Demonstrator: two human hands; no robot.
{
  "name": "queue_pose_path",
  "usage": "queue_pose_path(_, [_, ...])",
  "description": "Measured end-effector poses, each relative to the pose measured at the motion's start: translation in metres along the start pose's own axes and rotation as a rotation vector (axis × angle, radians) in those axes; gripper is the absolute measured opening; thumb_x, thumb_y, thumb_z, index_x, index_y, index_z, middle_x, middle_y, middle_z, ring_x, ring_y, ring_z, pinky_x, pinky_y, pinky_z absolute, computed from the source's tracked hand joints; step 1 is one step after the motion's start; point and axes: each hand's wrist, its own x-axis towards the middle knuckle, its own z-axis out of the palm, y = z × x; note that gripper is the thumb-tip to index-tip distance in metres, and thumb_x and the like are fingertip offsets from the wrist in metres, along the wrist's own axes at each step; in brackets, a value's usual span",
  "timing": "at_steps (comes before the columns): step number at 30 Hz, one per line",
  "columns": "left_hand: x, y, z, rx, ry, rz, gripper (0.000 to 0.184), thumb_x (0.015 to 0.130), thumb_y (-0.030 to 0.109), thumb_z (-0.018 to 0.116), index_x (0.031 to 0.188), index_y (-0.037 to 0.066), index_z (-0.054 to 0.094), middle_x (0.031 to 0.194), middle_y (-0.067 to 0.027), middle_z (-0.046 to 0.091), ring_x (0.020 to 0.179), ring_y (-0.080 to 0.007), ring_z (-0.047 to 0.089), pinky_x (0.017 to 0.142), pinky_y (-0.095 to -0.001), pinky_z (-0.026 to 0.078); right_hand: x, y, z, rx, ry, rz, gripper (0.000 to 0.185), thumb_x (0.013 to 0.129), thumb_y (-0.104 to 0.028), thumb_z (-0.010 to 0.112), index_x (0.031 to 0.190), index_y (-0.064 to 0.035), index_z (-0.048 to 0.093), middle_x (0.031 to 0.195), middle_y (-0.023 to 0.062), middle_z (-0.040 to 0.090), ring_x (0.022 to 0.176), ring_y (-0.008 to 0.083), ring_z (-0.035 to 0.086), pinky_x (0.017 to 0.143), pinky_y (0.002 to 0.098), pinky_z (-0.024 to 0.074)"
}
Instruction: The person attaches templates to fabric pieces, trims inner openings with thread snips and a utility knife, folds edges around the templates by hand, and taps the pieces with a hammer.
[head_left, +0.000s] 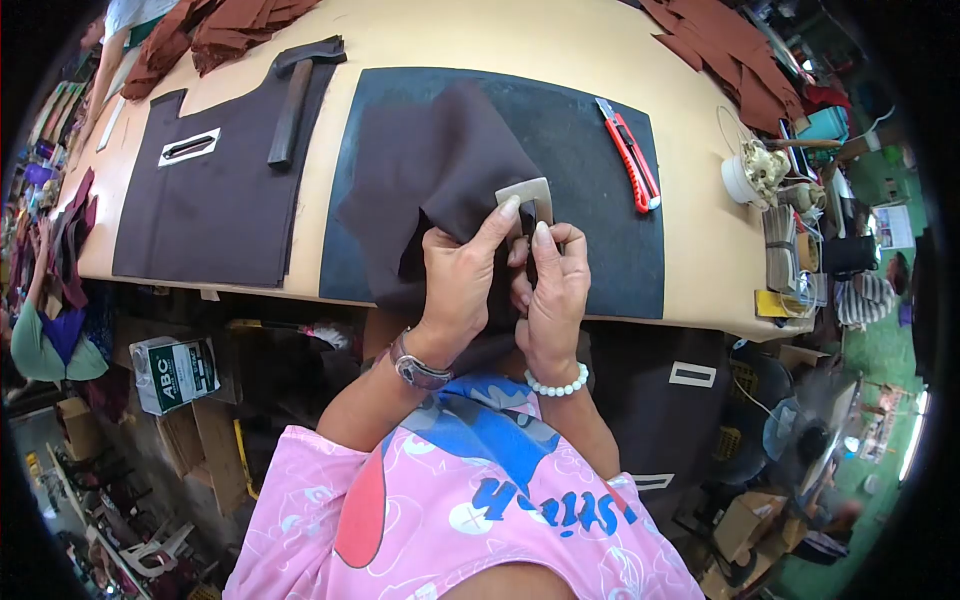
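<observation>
Dark brown fabric [440,150] is bunched up over a black cutting mat [620,270], with part of it hanging past the table's front edge. On it sits a pale beige strip [524,189] that bends at a corner. My left hand [462,270], below a wristwatch, grips the fabric with its thumb on the strip. My right hand [553,285], above a white bead bracelet, pinches the fabric edge by the strip's right end; its fingertips are partly hidden. A red utility knife [630,160] lies on the mat to the right.
Left on the table [520,45] are flat dark fabric panels [215,220] with a white-framed slot and a hammer [292,110]. Reddish-brown cloth pieces [715,55] lie at the back. A white cup [740,180] stands right. Another person's arm [105,75] shows at far left.
</observation>
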Motion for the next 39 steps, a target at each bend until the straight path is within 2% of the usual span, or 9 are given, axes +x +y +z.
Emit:
queue_pose_path(6, [0.016, -0.006, -0.014, 0.026, 0.031, -0.041, 0.015, 0.084, 0.010, 0.066, 0.096, 0.002, 0.064, 0.090, -0.0045, 0.066, 0.079, -0.0100, 0.060, 0.073, -0.0246, 0.048, 0.005, -0.030, -0.017, -0.224, -0.091, 0.123, 0.015, 0.095, -0.018, 0.049, 0.102, -0.0050, 0.045, 0.072, 0.0057, 0.059, 0.044, 0.0017, 0.037, 0.040, 0.0160, 0.0280])
queue_pose_path(10, [0.021, 0.003, -0.030, 0.034, 0.021, -0.064, 0.018, 0.084, 0.009, 0.066, 0.101, 0.002, 0.063, 0.097, -0.0046, 0.066, 0.086, -0.0112, 0.062, 0.079, -0.0255, 0.048, 0.028, -0.030, -0.055, -1.157, 0.096, -0.620, 0.017, 0.091, -0.016, 0.057, 0.100, -0.0016, 0.056, 0.075, 0.0110, 0.063, 0.057, 0.0179, 0.058, 0.052, 0.0281, 0.0447])
queue_pose_path(11, [0.021, 0.005, -0.031, 0.036, 0.015, -0.041, 0.020, 0.084, 0.008, 0.066, 0.102, 0.001, 0.062, 0.096, -0.0044, 0.066, 0.086, -0.0117, 0.062, 0.080, -0.0258, 0.048, 0.027, -0.034, -0.059, -1.433, 0.170, -0.538, 0.015, 0.087, -0.015, 0.061, 0.095, -0.0027, 0.061, 0.090, 0.0146, 0.064, 0.083, 0.0283, 0.062, 0.071, 0.0371, 0.0487])
queue_pose_path(14, [0.016, 0.011, -0.031, 0.044, 0.018, -0.072, 0.021, 0.084, 0.008, 0.065, 0.102, -0.001, 0.062, 0.097, -0.0053, 0.065, 0.086, -0.0118, 0.062, 0.080, -0.0260, 0.048, 0.040, -0.030, -0.073, -1.785, 0.035, -0.896, 0.017, 0.082, -0.014, 0.064, 0.097, -0.0047, 0.064, 0.107, 0.0146, 0.060, 0.103, 0.0311, 0.056, 0.087, 0.0413, 0.0435])
queue_pose_path(18, [0.010, 0.016, -0.031, 0.076, -0.019, -0.052, 0.020, 0.084, 0.008, 0.064, 0.101, -0.003, 0.062, 0.096, -0.0065, 0.065, 0.085, -0.0115, 0.061, 0.078, -0.0257, 0.049, 0.027, -0.045, -0.025, -1.322, -0.269, -0.864, 0.023, 0.076, -0.013, 0.068, 0.098, -0.0071, 0.065, 0.115, 0.0119, 0.056, 0.112, 0.0319, 0.050, 0.095, 0.0433, 0.0382])
queue_pose_path(23, [0.005, 0.018, -0.033, 0.102, -0.043, -0.063, 0.019, 0.084, 0.008, 0.065, 0.099, -0.003, 0.063, 0.095, -0.0076, 0.065, 0.081, -0.0103, 0.061, 0.072, -0.0240, 0.050, 0.039, -0.036, -0.007, -1.384, -0.470, -1.168, 0.018, 0.074, -0.012, 0.069, 0.092, -0.0104, 0.066, 0.106, 0.0038, 0.060, 0.105, 0.0231, 0.053, 0.092, 0.0406, 0.0408])
queue_pose_path(29, [0.002, 0.021, -0.033, 0.107, -0.075, -0.097, 0.018, 0.085, 0.009, 0.066, 0.098, -0.002, 0.063, 0.094, -0.0070, 0.066, 0.078, -0.0096, 0.062, 0.069, -0.0224, 0.050, 0.050, -0.042, 0.001, -1.316, -0.545, -1.098, 0.011, 0.074, -0.010, 0.068, 0.083, -0.0062, 0.062, 0.087, 0.0035, 0.062, 0.090, 0.0221, 0.059, 0.087, 0.0380, 0.0427])
queue_pose_path(35, [0.003, 0.019, -0.044, 0.060, -0.092, -0.251, 0.021, 0.083, 0.008, 0.067, 0.102, 0.000, 0.062, 0.097, -0.0080, 0.066, 0.084, -0.0140, 0.064, 0.075, -0.0254, 0.052, 0.055, -0.038, 0.014, -0.851, -0.388, -0.115, 0.010, 0.082, -0.008, 0.062, 0.087, -0.0004, 0.058, 0.080, 0.0121, 0.061, 0.075, 0.0258, 0.060, 0.070, 0.0348, 0.0470])
queue_pose_path(39, [0.004, 0.020, -0.038, -0.001, 0.044, -0.167, 0.020, 0.083, 0.007, 0.066, 0.102, 0.001, 0.063, 0.098, -0.0081, 0.067, 0.086, -0.0143, 0.065, 0.076, -0.0264, 0.053, 0.054, -0.024, 0.012, -1.000, -0.153, -0.821, 0.014, 0.085, -0.008, 0.060, 0.095, 0.0005, 0.057, 0.074, 0.0122, 0.060, 0.066, 0.0195, 0.061, 0.061, 0.0309, 0.0475])
